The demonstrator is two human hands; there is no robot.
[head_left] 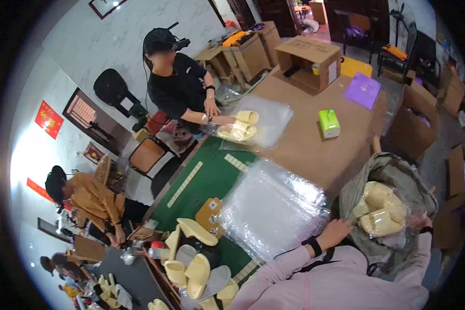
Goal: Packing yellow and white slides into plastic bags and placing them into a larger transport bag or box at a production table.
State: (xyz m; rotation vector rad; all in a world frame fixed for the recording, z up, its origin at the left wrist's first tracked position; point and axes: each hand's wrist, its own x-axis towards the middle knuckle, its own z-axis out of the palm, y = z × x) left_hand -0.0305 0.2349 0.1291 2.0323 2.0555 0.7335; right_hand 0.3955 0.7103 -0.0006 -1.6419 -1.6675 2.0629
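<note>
Now the left hand (337,228) rests, fingers spread, on the stack of clear bags (271,206); the right hand (421,223), grip hidden, lowers bagged yellow slippers (380,209) into the sack (392,173). Loose slippers (194,266) remain unbagged on the table.

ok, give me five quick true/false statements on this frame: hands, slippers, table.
1. The left hand rests by the stack of clear plastic bags. True.
2. The right hand holds a bagged pair of pale yellow slippers over the grey sack. True.
3. The tissue box is red. False: it is green.
4. The cardboard box on the table lies flattened. False: it stands, open at its side.
5. Loose yellow slippers lie at the table's near left. True.
</note>
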